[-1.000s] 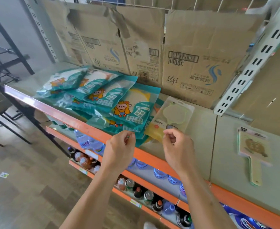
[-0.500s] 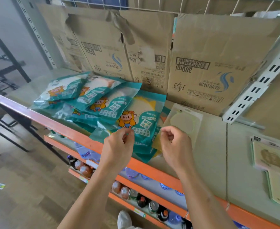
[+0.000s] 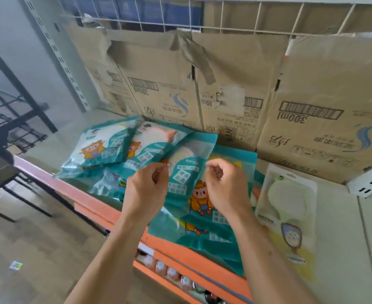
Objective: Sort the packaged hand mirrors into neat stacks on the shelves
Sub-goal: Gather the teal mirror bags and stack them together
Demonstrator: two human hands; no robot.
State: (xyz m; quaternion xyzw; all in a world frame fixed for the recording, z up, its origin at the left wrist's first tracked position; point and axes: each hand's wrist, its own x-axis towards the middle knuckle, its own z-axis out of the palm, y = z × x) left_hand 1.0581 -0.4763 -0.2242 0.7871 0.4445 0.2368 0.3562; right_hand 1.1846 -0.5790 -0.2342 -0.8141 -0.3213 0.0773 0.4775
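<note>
Your left hand (image 3: 146, 189) and right hand (image 3: 224, 187) hover apart, fingers curled; grip unclear. The packaged mirror (image 3: 287, 216) lies just beside your right hand, handle toward you.

Small shop: metal display shelf (image 3: 338, 216) with orange front strip (image 3: 180, 249), slotted upright (image 3: 64, 62) and wire grid back (image 3: 180, 16), cardboard cartons (image 3: 323, 88) lining it, teal retail packets (image 3: 106, 145) piled on top, bottled drinks (image 3: 167, 270) on the tier below.

"300ml" inverted on cardboard box (image 3: 325, 119)
</note>
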